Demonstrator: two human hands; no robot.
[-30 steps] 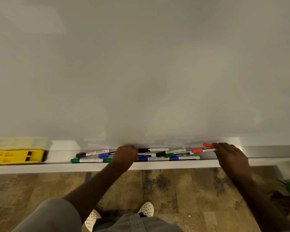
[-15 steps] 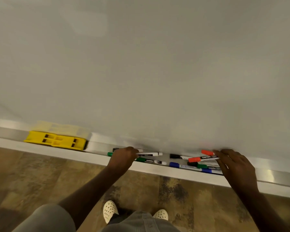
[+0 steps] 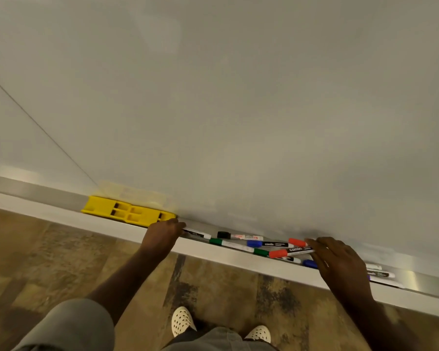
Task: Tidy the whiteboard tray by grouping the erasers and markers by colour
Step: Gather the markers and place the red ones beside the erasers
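A yellow eraser (image 3: pixel 129 212) lies at the left of the whiteboard tray (image 3: pixel 61 212). My left hand (image 3: pixel 162 235) sits just right of it, closed around a marker (image 3: pixel 197 233) whose white barrel sticks out to the right; its cap is hidden. Loose in the tray's middle are a black-capped marker (image 3: pixel 238 236), a green one (image 3: pixel 224 242), a blue one (image 3: pixel 264 243) and another green cap (image 3: pixel 261 252). My right hand (image 3: pixel 340 264) pinches the barrel end of a red marker (image 3: pixel 288 252), its fingertips also touching a second red marker (image 3: pixel 297 242). A blue cap (image 3: pixel 310 263) shows under that hand.
More markers (image 3: pixel 380 274) lie in the tray to the right of my right hand. The whiteboard (image 3: pixel 238 110) rises straight behind the tray. Below are a patterned floor (image 3: pixel 48 262) and my feet in pale shoes (image 3: pixel 181 321).
My left hand has slid left along the tray to the yellow eraser, carrying its marker. My right hand has stayed on the red markers. The view has swung and tilted.
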